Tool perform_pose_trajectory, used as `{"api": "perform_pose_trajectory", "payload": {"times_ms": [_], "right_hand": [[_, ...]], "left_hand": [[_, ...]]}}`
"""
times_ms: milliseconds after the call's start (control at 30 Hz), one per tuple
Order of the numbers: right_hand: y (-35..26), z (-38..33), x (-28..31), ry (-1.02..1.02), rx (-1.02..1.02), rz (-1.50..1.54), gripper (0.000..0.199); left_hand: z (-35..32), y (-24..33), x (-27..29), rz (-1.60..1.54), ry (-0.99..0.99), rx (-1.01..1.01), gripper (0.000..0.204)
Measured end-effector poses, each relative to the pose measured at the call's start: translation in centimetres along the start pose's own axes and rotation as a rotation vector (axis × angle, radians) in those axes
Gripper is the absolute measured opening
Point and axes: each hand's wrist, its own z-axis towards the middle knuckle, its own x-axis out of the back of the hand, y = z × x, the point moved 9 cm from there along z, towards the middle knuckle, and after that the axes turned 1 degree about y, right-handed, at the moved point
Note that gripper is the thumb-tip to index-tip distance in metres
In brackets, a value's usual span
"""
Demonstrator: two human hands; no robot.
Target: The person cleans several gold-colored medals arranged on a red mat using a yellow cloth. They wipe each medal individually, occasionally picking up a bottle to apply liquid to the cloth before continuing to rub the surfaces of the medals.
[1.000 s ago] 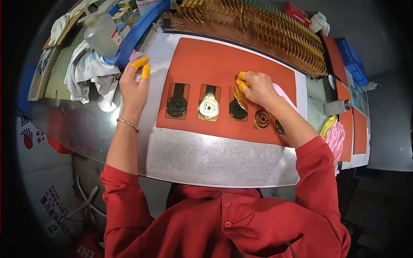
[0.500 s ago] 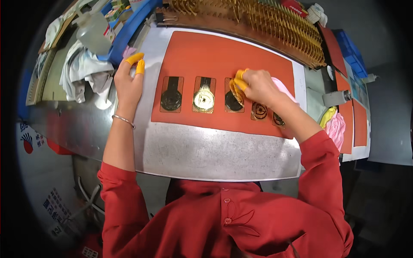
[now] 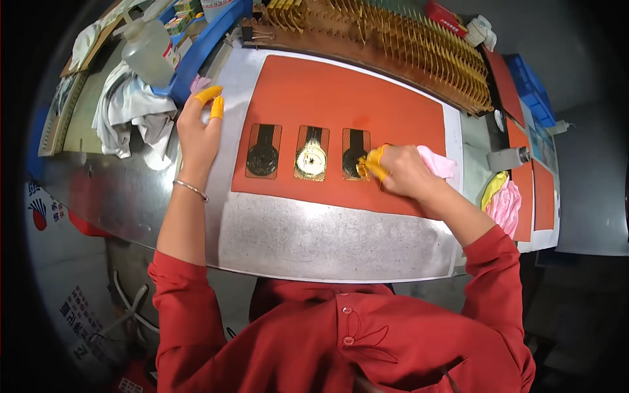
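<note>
My left hand (image 3: 198, 134), with yellow finger cots on its thumb and forefinger, rests open at the left edge of an orange mat (image 3: 308, 85). It holds nothing. Toward the right of the mat my right hand (image 3: 407, 171) is closed, its yellow-covered fingertips brought together at the right edge of a black-and-gold card (image 3: 355, 147). A pink cloth (image 3: 438, 162) sticks out from this hand's far side and appears gripped in it. Farther left lie a gold-faced card (image 3: 311, 157) and another dark card (image 3: 263, 154). The mat under my right hand is hidden.
Along the far edge stands a brown rack (image 3: 393, 46) of upright gold pieces. At left are a blue tray (image 3: 200, 49), a clear bottle (image 3: 149, 56) and a white cloth (image 3: 134, 118). A grey bottle (image 3: 509, 159) and crumpled pink cloth (image 3: 504, 204) lie right.
My right hand has come nearer to me and slightly right, with the pink cloth shifting along. It now covers the cards at the right end. My left hand has stayed put.
</note>
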Motion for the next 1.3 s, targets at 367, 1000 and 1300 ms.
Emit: {"api": "perform_pose_trajectory", "payload": {"times_ms": [367, 1000, 1300], "right_hand": [[1.7, 1.2, -1.3, -0.016, -0.019, -0.099, 0.009], [0.2, 0.3, -0.4, -0.027, 0.029, 0.013, 0.007], [-1.9, 0.1, -0.9, -0.055, 0.09, -0.005, 0.012]], "left_hand": [[-0.5, 0.3, -0.9, 0.058, -0.057, -0.021, 0.02], [-0.5, 0.8, -0.9, 0.023, -0.031, -0.062, 0.018], [-0.5, 0.7, -0.7, 0.015, -0.037, -0.058, 0.019]]}}
